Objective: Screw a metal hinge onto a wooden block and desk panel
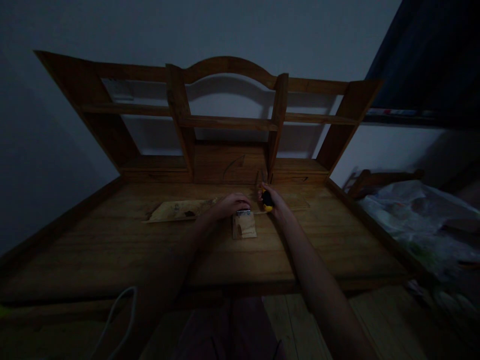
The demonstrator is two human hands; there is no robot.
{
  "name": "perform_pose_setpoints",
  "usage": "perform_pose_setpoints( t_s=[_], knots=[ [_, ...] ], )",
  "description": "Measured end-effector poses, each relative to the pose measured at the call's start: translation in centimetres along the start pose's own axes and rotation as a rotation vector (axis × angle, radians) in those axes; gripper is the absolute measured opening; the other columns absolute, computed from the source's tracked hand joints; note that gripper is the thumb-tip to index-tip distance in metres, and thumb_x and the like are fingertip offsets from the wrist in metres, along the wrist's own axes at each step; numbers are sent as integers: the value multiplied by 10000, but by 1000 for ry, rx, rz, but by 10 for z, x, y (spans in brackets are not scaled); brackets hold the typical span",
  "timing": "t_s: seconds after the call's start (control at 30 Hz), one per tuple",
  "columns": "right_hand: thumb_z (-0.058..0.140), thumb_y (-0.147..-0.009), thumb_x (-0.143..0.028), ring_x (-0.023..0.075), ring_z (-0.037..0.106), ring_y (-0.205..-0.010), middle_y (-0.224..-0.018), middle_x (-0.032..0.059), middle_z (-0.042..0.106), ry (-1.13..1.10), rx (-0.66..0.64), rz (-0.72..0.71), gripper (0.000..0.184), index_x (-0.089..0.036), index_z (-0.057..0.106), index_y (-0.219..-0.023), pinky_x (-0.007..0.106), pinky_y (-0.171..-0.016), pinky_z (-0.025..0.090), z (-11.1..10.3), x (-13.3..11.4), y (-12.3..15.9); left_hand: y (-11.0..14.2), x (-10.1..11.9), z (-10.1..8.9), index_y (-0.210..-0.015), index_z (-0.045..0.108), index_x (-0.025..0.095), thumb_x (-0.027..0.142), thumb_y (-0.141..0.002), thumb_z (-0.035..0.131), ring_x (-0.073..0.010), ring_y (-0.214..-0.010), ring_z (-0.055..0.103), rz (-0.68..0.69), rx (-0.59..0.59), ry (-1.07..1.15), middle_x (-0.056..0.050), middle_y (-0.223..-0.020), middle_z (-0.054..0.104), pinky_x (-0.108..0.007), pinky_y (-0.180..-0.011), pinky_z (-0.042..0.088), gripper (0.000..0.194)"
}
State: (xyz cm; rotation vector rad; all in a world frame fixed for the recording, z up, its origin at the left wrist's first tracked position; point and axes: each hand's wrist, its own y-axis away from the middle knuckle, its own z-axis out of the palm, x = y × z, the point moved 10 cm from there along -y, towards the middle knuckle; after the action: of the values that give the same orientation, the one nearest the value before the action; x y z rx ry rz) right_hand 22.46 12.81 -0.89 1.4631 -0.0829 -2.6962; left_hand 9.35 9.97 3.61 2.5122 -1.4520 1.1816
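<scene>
Right hand (270,194) closed round a yellow-and-black-handled tool (267,201), its far end too dim to identify; left hand (233,204) bent over a metal fitting (243,212) on a small tan piece (246,230), near the middle of the table (112,245); cannot tell whether it grips or merely presses. Hands near each other, so a tool slip might nick the left; weak light could worsen aim; light pressure could let the piece skid.

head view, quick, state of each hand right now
Left hand: at the small silver metal piece; whether gripping it cannot be told.
Right hand: closed, holding the black-and-yellow tool handle.
</scene>
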Motion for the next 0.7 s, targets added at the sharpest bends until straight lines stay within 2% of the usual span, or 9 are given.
perform_pose_setpoints(
  t_s=[0.07,0.27,0.43,0.53,0.7],
  knots=[
    [707,-853,-316,85,578,-474,-598,-10,640,1,4,-2,165,-166,648,-889,158,-442,465,0,0,0,0,1,-1,-960,734,185,323,-929,594,-153,-923,658,11,6,-18,-40,-971,727,-247,-845,471,200],
    [730,-825,-326,92,565,-474,-606,-12,641,19,4,-17,176,-184,644,-881,170,-430,451,0,-3,2,2,-6,-3,-932,722,187,446,-864,675,-167,-860,669,-94,55,-35,-25,-909,734,-256,-795,485,271],
    [723,-826,-322,88,558,-478,-604,-12,635,27,-5,-18,158,-190,649,-873,171,-435,446,2,-3,3,1,0,0,-1047,730,198,355,-893,646,-158,-914,662,-48,-2,44,-41,-991,735,-259,-842,492,235],
    [719,-830,-331,84,554,-473,-602,-18,636,35,-2,-14,154,-200,646,-863,166,-430,442,2,-3,2,1,4,0,-996,747,193,300,-922,594,-156,-933,661,10,-18,47,-54,-999,734,-258,-865,486,201],
    [711,-837,-333,85,561,-467,-604,-16,643,36,1,-17,171,-182,647,-885,165,-428,453,1,-2,2,1,-7,-2,-938,735,192,352,-893,640,-165,-895,672,-59,26,-3,-31,-939,742,-246,-805,487,192]
  ],
)
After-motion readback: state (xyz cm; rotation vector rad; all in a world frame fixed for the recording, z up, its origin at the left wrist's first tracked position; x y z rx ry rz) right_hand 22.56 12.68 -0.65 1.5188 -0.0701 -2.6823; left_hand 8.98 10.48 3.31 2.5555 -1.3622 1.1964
